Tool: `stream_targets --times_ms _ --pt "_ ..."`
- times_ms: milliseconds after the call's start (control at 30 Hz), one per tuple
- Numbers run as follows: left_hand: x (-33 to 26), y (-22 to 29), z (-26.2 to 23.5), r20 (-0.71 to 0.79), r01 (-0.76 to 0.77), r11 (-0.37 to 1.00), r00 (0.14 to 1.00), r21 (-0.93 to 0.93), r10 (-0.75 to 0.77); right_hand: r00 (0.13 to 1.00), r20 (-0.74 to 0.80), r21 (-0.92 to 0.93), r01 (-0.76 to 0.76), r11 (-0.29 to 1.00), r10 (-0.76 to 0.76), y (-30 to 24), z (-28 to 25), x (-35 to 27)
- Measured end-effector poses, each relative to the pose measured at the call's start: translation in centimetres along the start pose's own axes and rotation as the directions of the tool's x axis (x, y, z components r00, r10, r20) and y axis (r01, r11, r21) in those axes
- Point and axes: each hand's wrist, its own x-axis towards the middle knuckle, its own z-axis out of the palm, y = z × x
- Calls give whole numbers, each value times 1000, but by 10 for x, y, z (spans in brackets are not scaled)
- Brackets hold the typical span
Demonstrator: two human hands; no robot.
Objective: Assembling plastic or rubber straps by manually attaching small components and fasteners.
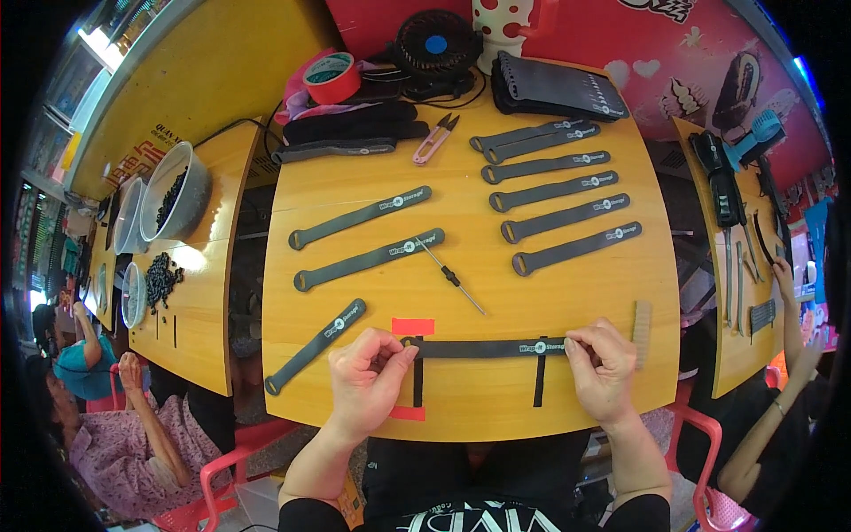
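Note:
A dark grey strap with a loop at one end lies stretched sideways near the table's front edge. My left hand pinches its looped left end between thumb and fingertips. At the other end, my right hand pinches the strap's right tip. Beneath the strap, two black lines run across the wooden table, with a red tape piece at the far end of the left one and another at its near end. A similar loose strap lies beside my left hand.
Further straps lie spread out, with a stack at the back right. A thin metal tool, pink snips, a red tape roll and a fan are about. People sit at side tables; bowls stand left.

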Motion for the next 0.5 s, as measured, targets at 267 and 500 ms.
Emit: stream_targets --times_ms 267,500 --pt "0 0 0 -21 39 999 999 -13 -40 1000 4 -25 20 999 -19 -1 0 0" --pt "2 0 1 -38 20 1000 999 16 -19 998 -6 -22 56 998 -56 1 2 0"
